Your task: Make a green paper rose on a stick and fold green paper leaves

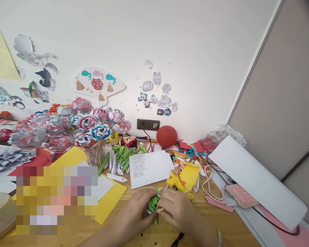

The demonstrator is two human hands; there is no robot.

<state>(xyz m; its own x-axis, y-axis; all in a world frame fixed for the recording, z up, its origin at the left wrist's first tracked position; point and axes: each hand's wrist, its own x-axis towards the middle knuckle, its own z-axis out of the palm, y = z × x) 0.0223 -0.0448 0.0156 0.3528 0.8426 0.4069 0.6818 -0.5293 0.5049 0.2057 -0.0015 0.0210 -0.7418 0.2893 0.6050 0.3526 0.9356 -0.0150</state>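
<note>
A folded green paper flower (153,204) with pointed green tips sits low in the middle, over the wooden table. Curled around its left side, my left hand (135,212) grips it between thumb and fingers. My right hand (179,210) is closed at the flower's right edge, pinching what looks like a thin wooden stick (160,210); the fingers partly cover it. Just behind the right hand lies a yellow glue gun (179,182). A white sheet with handwriting (151,168) rests beyond both hands.
Paper flowers on sticks (87,123) crowd the back left. Green folded strips (125,156), a red balloon (167,136) and coloured scraps line the wall. On the right are a bead string (208,181), a pink keyboard (241,196) and a large white sheet (257,181). A blurred patch hides the left front.
</note>
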